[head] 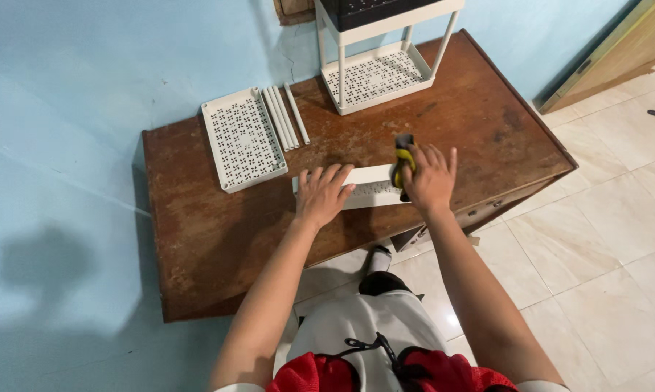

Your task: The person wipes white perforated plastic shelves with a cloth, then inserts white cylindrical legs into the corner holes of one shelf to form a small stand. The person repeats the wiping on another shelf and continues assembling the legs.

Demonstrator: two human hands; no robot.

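Presently, tray (374,190) is pinned flat under left hand (320,194); tool (402,161) gripped in right hand (430,178); slip risk if pressed off-centre.

White perforated tray panel and a yellow-and-black hand tool, both in hand on the tabletop.

The tray panel (367,187) is a white plastic rectangle with a raised rim and a pattern of small cut-out holes; it lies on the brown wooden tabletop (218,239) near its front edge, long side running left to right. The left hand (321,194) presses flat on its left end, fingers spread. The yellow-and-black tool (403,164) stands roughly upright over the panel's right end, wrapped in the grip of the right hand (430,178); its lower tip is hidden.
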